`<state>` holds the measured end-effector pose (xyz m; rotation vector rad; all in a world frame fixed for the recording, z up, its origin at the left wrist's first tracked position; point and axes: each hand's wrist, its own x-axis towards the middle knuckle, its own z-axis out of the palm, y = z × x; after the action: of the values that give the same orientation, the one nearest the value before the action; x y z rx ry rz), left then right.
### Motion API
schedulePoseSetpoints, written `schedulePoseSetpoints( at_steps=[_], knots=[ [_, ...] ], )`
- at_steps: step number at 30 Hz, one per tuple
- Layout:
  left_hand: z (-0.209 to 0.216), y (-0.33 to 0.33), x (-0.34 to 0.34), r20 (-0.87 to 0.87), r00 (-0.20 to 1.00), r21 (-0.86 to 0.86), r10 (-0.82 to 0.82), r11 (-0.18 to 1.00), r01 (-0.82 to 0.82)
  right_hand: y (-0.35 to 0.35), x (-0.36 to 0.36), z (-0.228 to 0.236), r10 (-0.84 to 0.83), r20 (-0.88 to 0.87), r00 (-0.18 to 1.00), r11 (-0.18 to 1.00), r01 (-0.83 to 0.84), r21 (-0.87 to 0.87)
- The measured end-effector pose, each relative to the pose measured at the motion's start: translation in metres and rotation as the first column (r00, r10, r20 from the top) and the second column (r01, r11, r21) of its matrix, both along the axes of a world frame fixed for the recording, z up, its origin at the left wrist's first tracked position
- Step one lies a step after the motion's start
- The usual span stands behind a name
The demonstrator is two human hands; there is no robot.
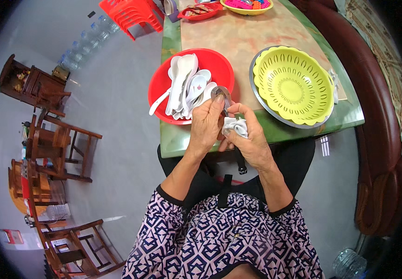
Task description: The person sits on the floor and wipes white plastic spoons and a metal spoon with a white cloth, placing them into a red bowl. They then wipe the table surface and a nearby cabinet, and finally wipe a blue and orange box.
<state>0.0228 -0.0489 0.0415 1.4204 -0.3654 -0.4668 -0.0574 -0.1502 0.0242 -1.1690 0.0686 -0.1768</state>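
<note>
Between my hands is a metal spoon (224, 95) with a shiny rounded head and what looks like a black handle (241, 162) pointing down toward my lap. My left hand (205, 125) is closed on the spoon near its head, thumb on the metal. My right hand (253, 142) pinches a bunched white cloth (235, 126) against the spoon's shaft; the fingers partly hide the shaft. Just beyond my left hand, a red basin (219, 63) holds a pile of white spoons (182, 76), one handle jutting over the rim.
A yellow slotted colander (294, 86) rests in a grey basin (261, 100) on the right of the green-edged table (175, 142). Farther back sit a red dish (200, 17) and a yellow bowl (245, 10). Left are wooden chairs (70, 144); right, a brown sofa (377, 125).
</note>
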Motion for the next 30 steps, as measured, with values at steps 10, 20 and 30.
schedulePoseSetpoints(
  at_steps=[10,20,30],
  knots=[
    [-0.025,-0.006,0.005,0.117,0.977,0.098,0.18,0.977,-0.192,0.01,-0.013,-0.008,-0.061,-0.144,0.988,0.99,0.041,-0.138],
    [-0.03,0.006,0.021,0.087,0.962,0.007,0.259,0.965,-0.261,0.006,-0.051,-0.047,-0.043,-0.148,0.988,0.791,-0.057,-0.609],
    [-0.007,0.005,0.009,0.004,0.999,-0.016,0.042,0.999,-0.042,0.005,-0.007,-0.02,0.334,-0.143,0.932,0.849,-0.231,0.475]
  ],
)
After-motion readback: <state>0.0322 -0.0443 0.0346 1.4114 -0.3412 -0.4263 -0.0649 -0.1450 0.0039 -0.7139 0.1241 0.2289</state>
